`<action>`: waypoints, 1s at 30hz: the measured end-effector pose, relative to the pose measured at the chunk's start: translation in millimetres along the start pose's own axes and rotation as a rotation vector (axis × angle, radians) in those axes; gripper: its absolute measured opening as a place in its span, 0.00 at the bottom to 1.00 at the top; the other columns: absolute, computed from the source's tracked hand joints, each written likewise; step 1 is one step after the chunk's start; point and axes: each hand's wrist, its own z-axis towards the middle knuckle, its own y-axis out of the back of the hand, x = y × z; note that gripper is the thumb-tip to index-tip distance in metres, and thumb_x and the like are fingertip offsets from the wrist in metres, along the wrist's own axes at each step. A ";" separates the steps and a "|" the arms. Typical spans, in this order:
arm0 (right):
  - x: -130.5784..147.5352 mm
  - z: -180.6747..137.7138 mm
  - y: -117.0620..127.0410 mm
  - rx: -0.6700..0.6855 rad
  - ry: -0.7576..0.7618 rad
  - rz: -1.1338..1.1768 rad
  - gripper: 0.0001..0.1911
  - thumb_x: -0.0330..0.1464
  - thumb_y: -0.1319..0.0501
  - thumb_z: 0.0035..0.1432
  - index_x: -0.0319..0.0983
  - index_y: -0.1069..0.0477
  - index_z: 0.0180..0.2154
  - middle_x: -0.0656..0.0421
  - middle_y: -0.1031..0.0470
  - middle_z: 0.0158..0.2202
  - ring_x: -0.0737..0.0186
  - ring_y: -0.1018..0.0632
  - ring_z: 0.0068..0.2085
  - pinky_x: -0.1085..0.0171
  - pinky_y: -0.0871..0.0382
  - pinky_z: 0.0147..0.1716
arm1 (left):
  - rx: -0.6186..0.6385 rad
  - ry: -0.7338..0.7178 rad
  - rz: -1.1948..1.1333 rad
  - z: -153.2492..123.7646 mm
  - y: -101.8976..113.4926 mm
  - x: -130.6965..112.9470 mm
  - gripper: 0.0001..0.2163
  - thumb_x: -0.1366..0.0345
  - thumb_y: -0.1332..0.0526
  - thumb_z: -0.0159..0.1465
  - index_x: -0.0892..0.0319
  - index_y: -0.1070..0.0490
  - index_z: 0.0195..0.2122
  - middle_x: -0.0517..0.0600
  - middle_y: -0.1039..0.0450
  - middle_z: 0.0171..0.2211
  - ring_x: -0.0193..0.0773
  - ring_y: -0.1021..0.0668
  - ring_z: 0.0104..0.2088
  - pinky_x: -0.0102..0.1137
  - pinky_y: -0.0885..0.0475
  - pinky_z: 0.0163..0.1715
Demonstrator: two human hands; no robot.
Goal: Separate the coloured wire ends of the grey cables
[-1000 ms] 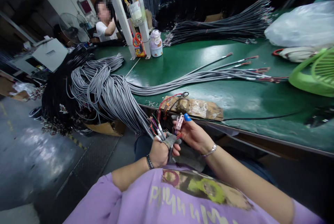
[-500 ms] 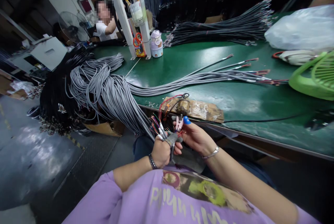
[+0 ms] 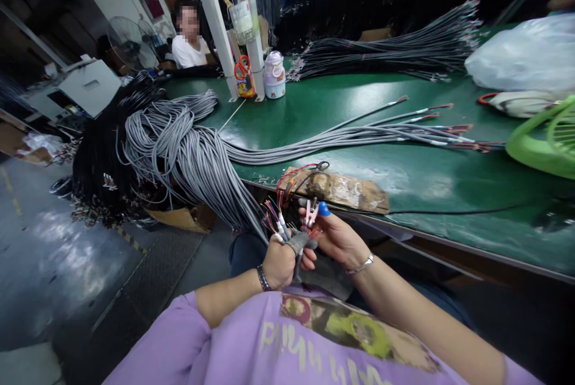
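On my feed, the right edge cuts off the green basket (image 3: pixel 534 154) and plastic bag (image 3: pixel 523 52); I can't count the thin wires (image 3: pixel 271 211) by the left hand (image 3: pixel 279 262), whose palm is hidden.

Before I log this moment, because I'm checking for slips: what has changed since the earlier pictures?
The pink clip in the right hand now shows its V shape more clearly. The background co-worker no longer shows a raised arm. The left hand still grips the grey cable ends.
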 end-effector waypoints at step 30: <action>28.5 -31.3 -29.8 0.077 -0.105 -0.896 0.23 0.50 0.34 0.48 0.34 0.26 0.30 0.60 0.26 0.26 0.64 0.28 0.27 0.64 0.34 0.31 | 0.296 0.150 0.342 0.6 18.2 8.3 0.23 0.46 0.31 0.45 0.65 0.30 0.21 0.51 0.28 0.18 0.33 0.27 0.16 0.27 0.31 0.17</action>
